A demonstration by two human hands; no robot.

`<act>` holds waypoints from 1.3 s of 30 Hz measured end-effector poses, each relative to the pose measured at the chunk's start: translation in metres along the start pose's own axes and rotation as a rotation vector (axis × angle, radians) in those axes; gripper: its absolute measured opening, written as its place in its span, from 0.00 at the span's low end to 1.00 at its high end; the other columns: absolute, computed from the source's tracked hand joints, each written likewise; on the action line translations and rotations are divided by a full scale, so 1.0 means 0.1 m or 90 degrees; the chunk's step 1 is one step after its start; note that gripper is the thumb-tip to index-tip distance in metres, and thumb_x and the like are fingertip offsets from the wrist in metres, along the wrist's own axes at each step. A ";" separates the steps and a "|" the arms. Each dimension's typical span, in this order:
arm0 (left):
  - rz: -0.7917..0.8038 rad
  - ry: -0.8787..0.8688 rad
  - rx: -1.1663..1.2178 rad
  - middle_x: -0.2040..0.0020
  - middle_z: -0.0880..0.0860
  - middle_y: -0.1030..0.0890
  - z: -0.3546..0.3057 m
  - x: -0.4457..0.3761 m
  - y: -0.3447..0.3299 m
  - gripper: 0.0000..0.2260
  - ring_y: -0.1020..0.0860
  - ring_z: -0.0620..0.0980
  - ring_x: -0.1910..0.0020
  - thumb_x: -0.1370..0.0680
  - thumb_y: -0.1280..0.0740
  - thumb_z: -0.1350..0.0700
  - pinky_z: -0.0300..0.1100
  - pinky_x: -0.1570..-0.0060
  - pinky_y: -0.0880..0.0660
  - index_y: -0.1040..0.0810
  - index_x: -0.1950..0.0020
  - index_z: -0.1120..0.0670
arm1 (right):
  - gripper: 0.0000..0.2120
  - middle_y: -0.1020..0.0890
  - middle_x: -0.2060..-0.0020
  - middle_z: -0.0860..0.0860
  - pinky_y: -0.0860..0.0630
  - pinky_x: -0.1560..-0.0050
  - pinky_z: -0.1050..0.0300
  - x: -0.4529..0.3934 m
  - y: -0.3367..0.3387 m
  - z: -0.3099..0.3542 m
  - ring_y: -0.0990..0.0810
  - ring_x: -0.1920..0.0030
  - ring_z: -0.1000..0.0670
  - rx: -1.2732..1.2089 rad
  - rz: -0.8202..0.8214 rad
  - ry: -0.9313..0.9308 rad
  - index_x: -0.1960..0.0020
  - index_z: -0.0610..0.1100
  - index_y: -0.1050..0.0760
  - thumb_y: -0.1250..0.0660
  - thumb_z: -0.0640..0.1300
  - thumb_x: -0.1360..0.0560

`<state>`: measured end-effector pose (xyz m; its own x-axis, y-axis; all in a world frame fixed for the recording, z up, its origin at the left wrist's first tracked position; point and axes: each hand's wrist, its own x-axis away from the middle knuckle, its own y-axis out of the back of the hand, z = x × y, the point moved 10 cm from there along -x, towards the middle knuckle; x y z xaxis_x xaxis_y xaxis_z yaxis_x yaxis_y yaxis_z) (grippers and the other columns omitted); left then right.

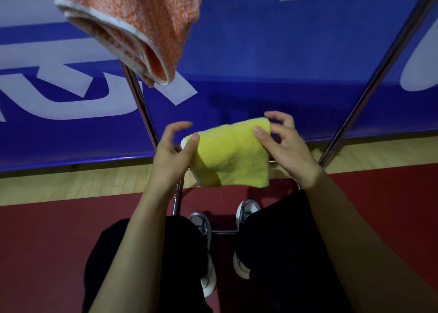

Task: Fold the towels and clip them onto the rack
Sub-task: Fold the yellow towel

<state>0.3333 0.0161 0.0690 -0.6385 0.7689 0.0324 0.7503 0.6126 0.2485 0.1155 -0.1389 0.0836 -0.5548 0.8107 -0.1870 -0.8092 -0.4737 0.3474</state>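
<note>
A folded yellow towel [231, 154] hangs in the air between my hands, above my knees. My left hand [174, 151] pinches its left edge with the thumb on top and the other fingers curled above. My right hand [282, 144] pinches the upper right corner between thumb and fingers. A folded orange towel [135, 21] with a white hem hangs at the top left, above the left leg of the metal rack [142, 106]. Whatever holds the orange towel up is out of frame.
The rack's right leg [376, 75] slants up to the top right, and its low crossbar [225, 231] runs between my shoes [203, 227]. A blue banner [272, 64] with white letters stands behind. Wooden and red flooring lies below.
</note>
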 end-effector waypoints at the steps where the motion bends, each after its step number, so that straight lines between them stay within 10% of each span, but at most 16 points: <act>1: 0.012 -0.036 -0.010 0.54 0.59 0.18 -0.08 0.02 -0.01 0.08 0.17 0.54 0.51 0.18 0.30 0.45 0.64 0.44 0.18 0.17 0.39 0.40 | 0.12 0.28 0.29 0.52 0.31 0.27 0.50 -0.01 0.00 0.03 0.28 0.28 0.52 -0.012 0.000 0.017 0.44 0.45 0.15 0.32 0.52 0.18; 5: 0.102 -0.041 0.014 0.44 0.47 0.13 -0.18 0.07 -0.09 0.14 0.16 0.45 0.42 0.21 0.26 0.50 0.53 0.37 0.19 0.16 0.35 0.48 | 0.14 0.13 0.48 0.44 0.20 0.48 0.48 0.05 0.04 0.13 0.14 0.48 0.50 -0.110 -0.017 0.002 0.45 0.43 0.16 0.34 0.52 0.18; 13: 0.118 -0.056 -0.062 0.46 0.48 0.13 -0.15 0.09 -0.13 0.11 0.15 0.45 0.46 0.20 0.27 0.50 0.52 0.40 0.18 0.18 0.38 0.48 | 0.23 0.20 0.55 0.32 0.24 0.58 0.37 0.06 0.11 0.18 0.22 0.60 0.44 -0.035 -0.088 0.009 0.50 0.36 0.22 0.35 0.57 0.17; 20: 0.072 -0.085 -0.130 0.52 0.49 0.14 -0.17 0.07 -0.07 0.06 0.16 0.44 0.53 0.17 0.31 0.50 0.37 0.54 0.20 0.17 0.46 0.51 | 0.10 0.15 0.45 0.51 0.20 0.39 0.40 0.07 -0.04 0.17 0.15 0.44 0.51 -0.036 0.005 0.015 0.38 0.49 0.22 0.33 0.52 0.17; 26: 0.032 -0.085 -0.111 0.53 0.58 0.19 -0.15 0.01 0.09 0.11 0.21 0.49 0.54 0.15 0.35 0.49 0.50 0.51 0.23 0.20 0.48 0.56 | 0.25 0.20 0.32 0.50 0.23 0.31 0.41 0.07 -0.23 0.08 0.20 0.32 0.49 -0.063 0.123 -0.022 0.23 0.47 0.33 0.32 0.46 0.17; 31: 0.095 -0.043 -0.083 0.49 0.57 0.17 -0.13 0.03 0.11 0.11 0.18 0.49 0.50 0.15 0.35 0.49 0.45 0.47 0.21 0.19 0.45 0.55 | 0.24 0.21 0.30 0.54 0.29 0.27 0.39 0.04 -0.26 0.09 0.25 0.27 0.50 -0.011 0.092 0.018 0.23 0.51 0.32 0.35 0.56 0.18; 35: 0.255 -0.056 -0.103 0.47 0.49 0.14 -0.15 0.14 -0.11 0.12 0.15 0.45 0.47 0.22 0.26 0.49 0.42 0.49 0.18 0.17 0.43 0.52 | 0.17 0.18 0.38 0.57 0.26 0.39 0.65 0.05 -0.20 0.17 0.20 0.38 0.61 0.043 0.055 0.042 0.26 0.47 0.28 0.38 0.47 0.14; 39: 0.304 -0.060 -0.158 0.46 0.45 0.13 -0.15 0.24 -0.34 0.19 0.14 0.43 0.49 0.27 0.24 0.44 0.41 0.51 0.17 0.18 0.38 0.47 | 0.18 0.19 0.35 0.55 0.25 0.32 0.52 0.06 -0.29 0.18 0.21 0.34 0.56 0.108 0.070 0.073 0.27 0.47 0.27 0.37 0.51 0.15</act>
<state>0.2901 0.0108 0.0762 -0.2098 0.9711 0.1136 0.8830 0.1383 0.4486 0.1392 -0.1144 0.0890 -0.6638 0.7087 -0.2389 -0.7042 -0.4847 0.5188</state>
